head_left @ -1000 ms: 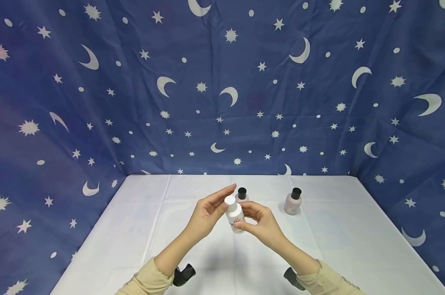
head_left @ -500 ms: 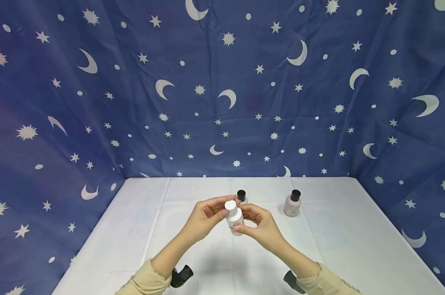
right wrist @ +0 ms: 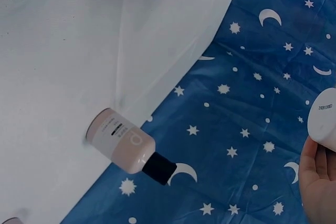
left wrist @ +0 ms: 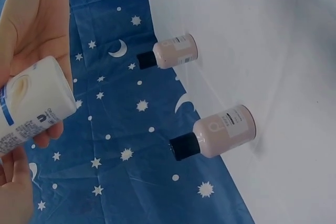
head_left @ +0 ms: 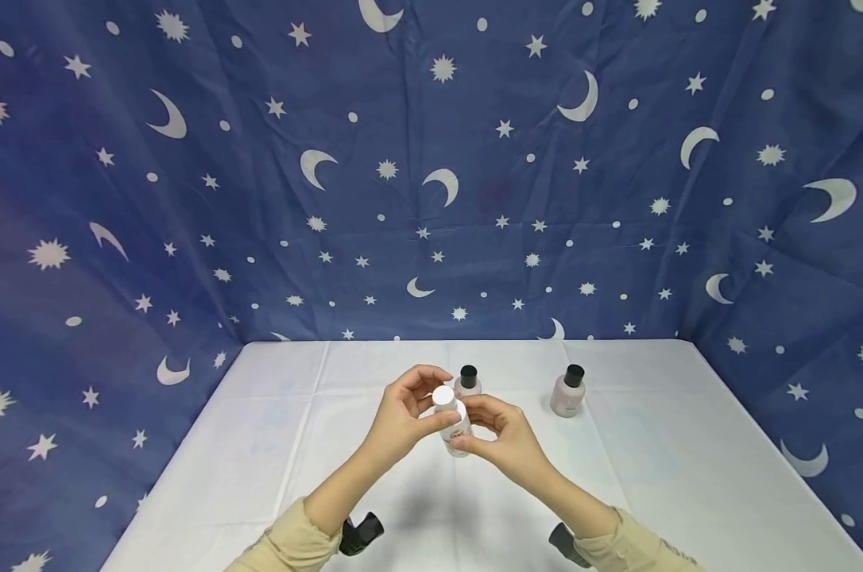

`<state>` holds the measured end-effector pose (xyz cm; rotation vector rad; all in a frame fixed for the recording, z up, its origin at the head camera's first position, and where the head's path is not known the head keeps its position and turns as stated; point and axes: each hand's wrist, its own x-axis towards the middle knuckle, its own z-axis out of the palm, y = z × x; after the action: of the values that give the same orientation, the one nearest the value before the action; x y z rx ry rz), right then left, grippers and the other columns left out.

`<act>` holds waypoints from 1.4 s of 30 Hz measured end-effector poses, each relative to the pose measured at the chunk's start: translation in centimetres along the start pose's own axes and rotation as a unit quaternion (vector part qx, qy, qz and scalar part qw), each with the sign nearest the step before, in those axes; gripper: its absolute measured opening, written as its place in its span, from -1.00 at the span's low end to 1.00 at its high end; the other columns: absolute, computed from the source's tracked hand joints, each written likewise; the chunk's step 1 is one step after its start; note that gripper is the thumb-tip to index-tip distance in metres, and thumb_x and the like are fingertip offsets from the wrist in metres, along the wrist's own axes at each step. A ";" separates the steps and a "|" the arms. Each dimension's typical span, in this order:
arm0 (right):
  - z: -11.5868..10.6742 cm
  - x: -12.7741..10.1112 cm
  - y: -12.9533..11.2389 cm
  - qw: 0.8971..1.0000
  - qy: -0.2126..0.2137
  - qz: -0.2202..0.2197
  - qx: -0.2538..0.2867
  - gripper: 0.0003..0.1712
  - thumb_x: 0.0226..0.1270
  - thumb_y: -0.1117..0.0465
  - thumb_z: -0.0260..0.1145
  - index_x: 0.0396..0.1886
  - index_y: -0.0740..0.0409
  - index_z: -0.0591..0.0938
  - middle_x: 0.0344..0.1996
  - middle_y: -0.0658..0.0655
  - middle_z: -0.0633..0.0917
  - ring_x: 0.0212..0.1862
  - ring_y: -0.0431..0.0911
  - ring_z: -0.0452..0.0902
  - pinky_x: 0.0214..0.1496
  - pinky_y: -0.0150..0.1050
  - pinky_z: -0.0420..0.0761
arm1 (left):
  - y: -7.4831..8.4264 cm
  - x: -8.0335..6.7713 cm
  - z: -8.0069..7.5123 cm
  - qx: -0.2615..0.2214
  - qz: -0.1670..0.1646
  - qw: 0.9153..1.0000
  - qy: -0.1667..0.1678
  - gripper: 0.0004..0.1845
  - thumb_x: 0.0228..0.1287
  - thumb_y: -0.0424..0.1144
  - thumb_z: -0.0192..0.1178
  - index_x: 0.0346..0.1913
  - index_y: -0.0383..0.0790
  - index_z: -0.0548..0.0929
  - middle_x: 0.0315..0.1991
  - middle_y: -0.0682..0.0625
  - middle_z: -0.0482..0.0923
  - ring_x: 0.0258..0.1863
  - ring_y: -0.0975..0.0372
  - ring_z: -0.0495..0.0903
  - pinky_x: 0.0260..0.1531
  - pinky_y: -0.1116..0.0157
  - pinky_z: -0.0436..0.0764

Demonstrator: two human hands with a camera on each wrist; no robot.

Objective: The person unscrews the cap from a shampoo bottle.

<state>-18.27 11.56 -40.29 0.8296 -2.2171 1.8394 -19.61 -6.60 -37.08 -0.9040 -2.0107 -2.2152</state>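
White-capped bottle [head_left: 454, 419] held by the right hand [head_left: 506, 441], left hand [head_left: 403, 417] fingers pinching its cap [head_left: 443, 395]; contents unseen.

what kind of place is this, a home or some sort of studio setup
Probably a staged recording booth, not a lived-in room: a star-and-moon backdrop cloth walls in a white-covered table holding only two black-capped bottles, while both hands hold a white bottle.

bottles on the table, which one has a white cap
The white-capped bottle held up between the left hand and right hand. The two pink bottles standing on the table have black caps.
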 end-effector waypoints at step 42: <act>0.1 -0.6 0.0 0.999 -0.021 0.029 -0.002 -0.54 0.06 0.35 0.43 -0.02 0.41 0.55 -0.15 0.36 0.68 -0.12 -0.41 0.57 0.02 -0.39 0.61 | 0.0 -1.2 -2.0 0.025 0.004 0.992 -0.122 -0.59 0.45 -0.32 -0.06 0.23 -0.52 0.38 0.20 -0.41 0.37 0.21 0.41 0.44 0.23 0.43 0.42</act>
<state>-17.72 11.68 -40.60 0.8195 -2.2942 1.8592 -19.44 -8.85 -37.61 -1.2297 -2.1439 -2.1297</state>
